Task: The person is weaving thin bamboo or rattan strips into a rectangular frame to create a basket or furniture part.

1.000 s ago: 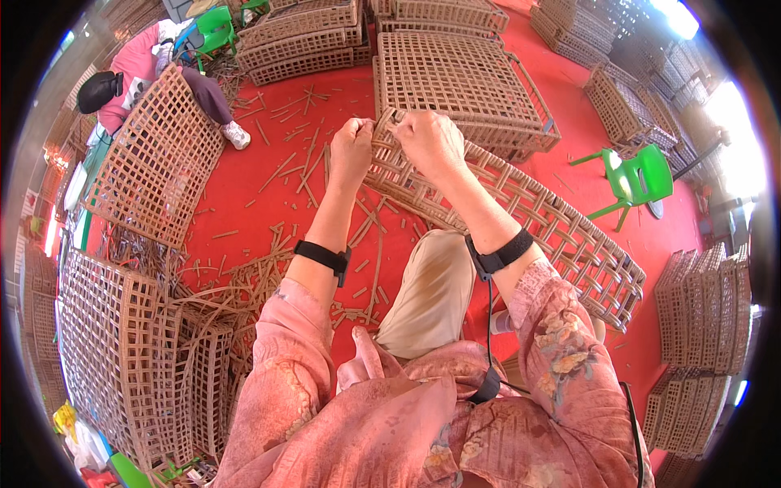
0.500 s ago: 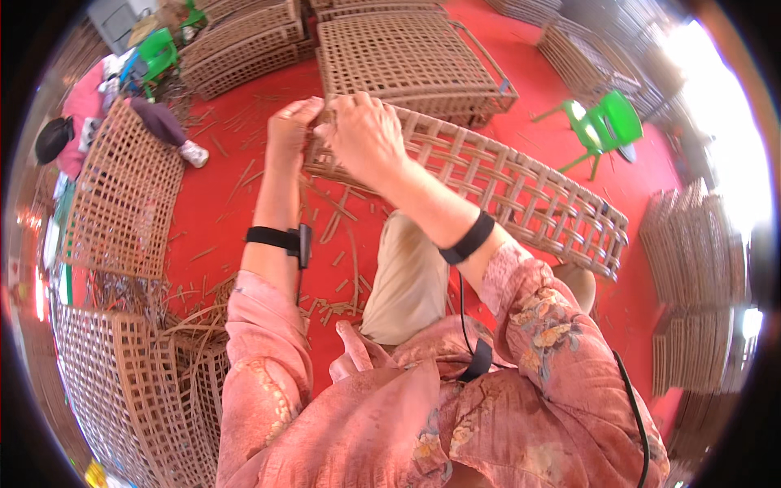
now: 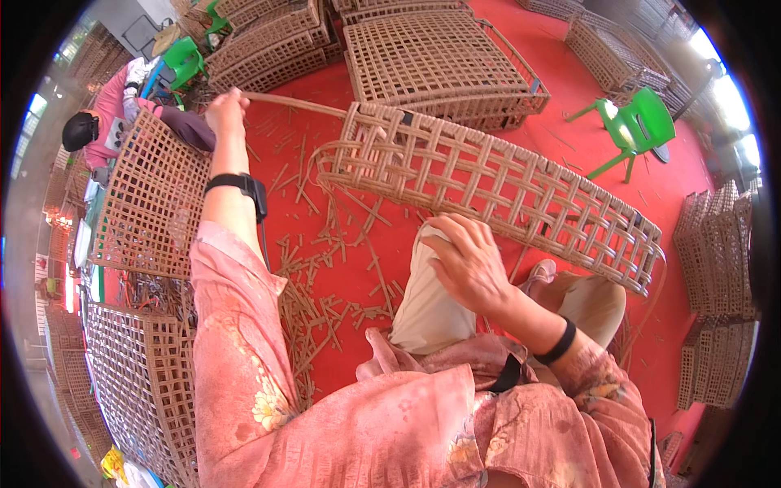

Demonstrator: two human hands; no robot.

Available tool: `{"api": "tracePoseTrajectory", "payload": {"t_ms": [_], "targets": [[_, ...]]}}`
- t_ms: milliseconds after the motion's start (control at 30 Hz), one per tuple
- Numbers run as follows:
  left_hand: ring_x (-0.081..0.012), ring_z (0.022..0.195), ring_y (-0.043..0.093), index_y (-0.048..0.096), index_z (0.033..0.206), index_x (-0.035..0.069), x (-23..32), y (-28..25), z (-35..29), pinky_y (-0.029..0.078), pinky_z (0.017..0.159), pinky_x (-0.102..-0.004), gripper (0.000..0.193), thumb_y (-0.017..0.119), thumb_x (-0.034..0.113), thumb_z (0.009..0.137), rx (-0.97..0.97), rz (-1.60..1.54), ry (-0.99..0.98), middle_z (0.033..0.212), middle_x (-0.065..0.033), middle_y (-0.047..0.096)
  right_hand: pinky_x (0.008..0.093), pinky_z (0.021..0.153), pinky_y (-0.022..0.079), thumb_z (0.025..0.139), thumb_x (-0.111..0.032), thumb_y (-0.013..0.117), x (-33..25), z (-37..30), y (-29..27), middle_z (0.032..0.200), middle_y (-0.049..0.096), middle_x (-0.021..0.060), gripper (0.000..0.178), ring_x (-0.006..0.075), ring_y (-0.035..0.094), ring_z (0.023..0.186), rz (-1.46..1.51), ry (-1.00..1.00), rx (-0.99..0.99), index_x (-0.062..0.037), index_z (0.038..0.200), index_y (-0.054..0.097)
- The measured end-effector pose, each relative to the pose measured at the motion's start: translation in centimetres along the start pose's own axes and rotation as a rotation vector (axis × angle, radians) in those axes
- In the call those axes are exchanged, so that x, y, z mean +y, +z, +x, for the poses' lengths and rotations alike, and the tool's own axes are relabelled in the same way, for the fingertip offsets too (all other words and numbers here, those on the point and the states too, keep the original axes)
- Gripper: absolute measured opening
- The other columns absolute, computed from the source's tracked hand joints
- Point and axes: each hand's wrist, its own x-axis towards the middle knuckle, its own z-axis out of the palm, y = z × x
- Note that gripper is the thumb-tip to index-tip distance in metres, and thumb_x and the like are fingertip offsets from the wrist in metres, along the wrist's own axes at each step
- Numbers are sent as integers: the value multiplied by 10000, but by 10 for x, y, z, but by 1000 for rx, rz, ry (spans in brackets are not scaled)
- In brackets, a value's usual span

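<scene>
Left hand [image 3: 226, 112] is gripping, fingers clamped, a rattan strand [image 3: 297, 103] far left; right hand [image 3: 470, 264], fingers spread apart, is steadying the woven panel [image 3: 496, 187].

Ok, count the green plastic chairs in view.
3. One green chair stands on the red floor at upper right; two more sit at upper left among stacked woven panels. Others may be hidden behind the stacks.

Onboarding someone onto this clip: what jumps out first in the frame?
The long woven lattice panel running across the person's lap from centre to right, on a bright red floor. The left hand is raised far out at upper left, pulling a thin cane strand that leads back to the panel's end, while the right hand rests at the panel's near edge. Cut cane scraps litter the floor, and finished panels stack all round.
</scene>
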Motion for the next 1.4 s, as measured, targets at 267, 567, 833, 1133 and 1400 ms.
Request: {"api": "tracePoseTrajectory", "payload": {"t_ms": [267, 567, 833, 1133, 1400], "targets": [[-257, 1163, 577, 596, 1291, 64, 54, 56, -162, 461, 984, -380, 384, 624, 260, 962, -650, 97, 330, 1302, -121, 553, 428, 959, 423, 741, -85, 688, 40, -30, -27, 1208, 567, 83, 321, 282, 545, 1137, -230, 145, 168, -52, 1060, 670], [-164, 1061, 652, 604, 1212, 21, 36, 58, -170, 528, 927, -361, 367, 649, 276, 951, -875, -297, -371, 1135, -82, 677, 398, 864, 413, 789, -211, 577, 57, -25, -21, 1116, 538, 91, 363, 247, 552, 1043, -381, 106, 219, -100, 1132, 619], [-141, 936, 660, 694, 1037, 18, 97, 119, -215, 515, 837, -326, 285, 692, 277, 918, -790, -477, -338, 1013, -69, 711, 402, 821, 442, 822, -181, 691, 99, -33, -69, 1073, 593, 32, 315, 239, 587, 992, -682, 98, 338, -188, 1136, 686], [-90, 752, 617, 704, 1045, 54, 269, 198, -312, 480, 664, -235, 384, 683, 411, 908, -1230, -333, 128, 875, -12, 678, 475, 1034, 384, 715, 85, 499, 168, -145, -200, 1200, 546, 184, 535, 369, 498, 1175, -732, 381, 585, -7, 1237, 571], [-259, 643, 652, 679, 826, 12, 325, 240, -433, 507, 618, -390, 271, 666, 272, 900, -719, -43, 835, 756, -125, 672, 486, 1051, 367, 877, -70, 497, 176, -209, -235, 1240, 504, 218, 422, 383, 475, 1193, -796, 409, 730, 59, 1280, 491]]}}
